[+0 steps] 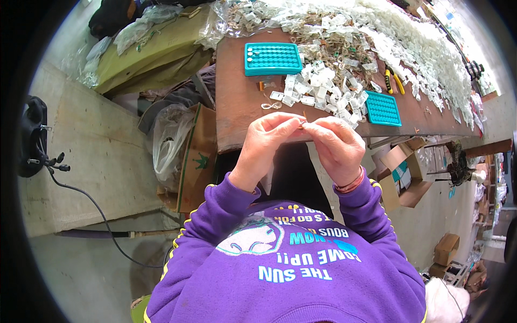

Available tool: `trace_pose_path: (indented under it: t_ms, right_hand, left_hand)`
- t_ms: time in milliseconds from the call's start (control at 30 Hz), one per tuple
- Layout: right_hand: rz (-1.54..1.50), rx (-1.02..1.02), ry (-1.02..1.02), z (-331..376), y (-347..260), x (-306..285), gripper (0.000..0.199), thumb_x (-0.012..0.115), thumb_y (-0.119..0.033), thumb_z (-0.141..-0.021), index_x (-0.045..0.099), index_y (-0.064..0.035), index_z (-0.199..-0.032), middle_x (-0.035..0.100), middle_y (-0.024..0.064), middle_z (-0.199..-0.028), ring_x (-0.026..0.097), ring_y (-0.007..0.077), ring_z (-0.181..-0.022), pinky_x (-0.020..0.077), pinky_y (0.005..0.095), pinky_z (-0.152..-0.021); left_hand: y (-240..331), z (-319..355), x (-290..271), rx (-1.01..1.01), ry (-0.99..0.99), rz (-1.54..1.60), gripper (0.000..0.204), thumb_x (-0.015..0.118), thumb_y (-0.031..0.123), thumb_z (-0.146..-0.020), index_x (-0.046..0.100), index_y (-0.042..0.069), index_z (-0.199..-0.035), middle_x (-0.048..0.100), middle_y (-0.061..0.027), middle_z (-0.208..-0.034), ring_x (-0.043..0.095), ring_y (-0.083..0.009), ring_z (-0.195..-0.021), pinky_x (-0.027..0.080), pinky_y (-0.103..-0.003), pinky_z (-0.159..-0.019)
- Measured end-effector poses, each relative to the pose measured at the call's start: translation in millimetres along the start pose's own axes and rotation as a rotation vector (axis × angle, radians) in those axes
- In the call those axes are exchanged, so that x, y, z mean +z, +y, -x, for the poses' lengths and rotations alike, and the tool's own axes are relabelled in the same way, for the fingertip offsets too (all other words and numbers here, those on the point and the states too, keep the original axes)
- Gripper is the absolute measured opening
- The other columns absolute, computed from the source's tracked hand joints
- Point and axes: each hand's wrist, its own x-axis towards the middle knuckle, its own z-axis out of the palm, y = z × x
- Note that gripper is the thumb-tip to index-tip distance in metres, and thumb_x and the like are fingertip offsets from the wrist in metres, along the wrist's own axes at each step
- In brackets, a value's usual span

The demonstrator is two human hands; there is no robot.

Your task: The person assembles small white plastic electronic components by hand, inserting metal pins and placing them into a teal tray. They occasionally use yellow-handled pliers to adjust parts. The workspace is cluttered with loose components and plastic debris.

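Just past the near edge of a brown table, my left hand and my right hand meet fingertip to fingertip. Both are closed in a pinch around a tiny thing, too small to name. Right behind my fingers lies a heap of small clear and white plastic pieces. A teal tray with rows of hollows rests to the right of the heap. Farther left sits a stack of similar teal trays, with a few small white pieces on top. A pale looped cord lies near my left hand.
Yellow-and-black pliers lie on the table at the right. A long mound of white plastic pieces covers the far side. Below stand a cardboard box with a plastic bag at left and an open carton at right.
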Motion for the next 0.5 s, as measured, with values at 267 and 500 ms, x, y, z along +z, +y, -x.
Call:
trace_pose_path:
  t_ms: [267, 500]
  right_hand:
    - [-0.066, 0.132, -0.040, 1.0, -3.9, 0.0, 0.024, 0.065, 0.007, -0.071, 0.068, -0.0059, -0.092, 0.064, 0.0089, -0.081, 0.064, 0.0244, -0.071, 0.0512, 0.0313, -0.061]
    - [-0.114, 0.254, 0.003, 6.0, -3.2, 8.7, 0.019, 0.069, 0.006, -0.074, 0.069, -0.0049, -0.089, 0.064, 0.0082, -0.079, 0.064, 0.0200, -0.068, 0.0511, 0.0282, -0.059]
  left_hand:
    - [-9.1, 1.9, -0.8, 0.041, 0.023, 0.021, 0.017, 0.061, 0.014, -0.093, 0.061, -0.001, -0.102, 0.065, -0.0084, -0.097, 0.064, -0.0169, -0.092, 0.052, -0.032, -0.087]
    - [-15.2, 3.4, -0.7, -0.026, 0.108, 0.069, 0.022, 0.062, 0.016, -0.093, 0.059, 0.000, -0.108, 0.065, -0.0086, -0.097, 0.063, -0.0160, -0.090, 0.052, -0.033, -0.086]
